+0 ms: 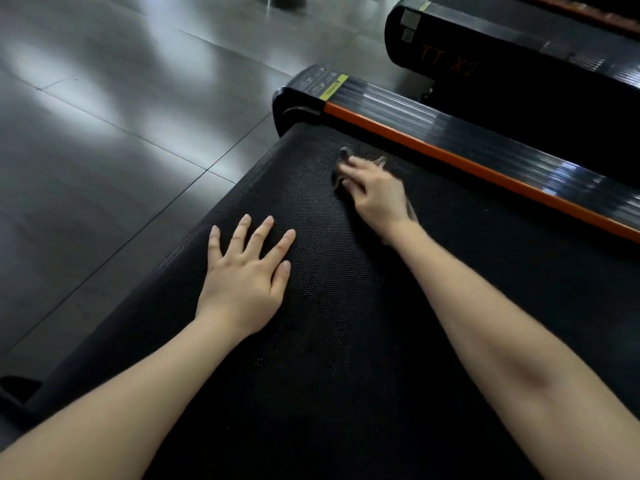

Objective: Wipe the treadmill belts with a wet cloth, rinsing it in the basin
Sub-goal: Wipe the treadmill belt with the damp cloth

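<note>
A black textured treadmill belt (311, 306) fills the lower middle of the head view. My left hand (246, 275) lies flat on the belt with its fingers spread. Farther up the belt, my right hand (375, 192) presses a small dark grey cloth (344, 157) against the surface; the fingers are blurred and the cloth shows only at its edges around the hand. The basin is not in view.
An orange and black side rail (485, 161) runs along the belt's right side, ending in a black end cap (301, 98). A second black treadmill (502, 53) stands beyond it at the upper right. Glossy grey floor tiles (121, 116) spread to the left.
</note>
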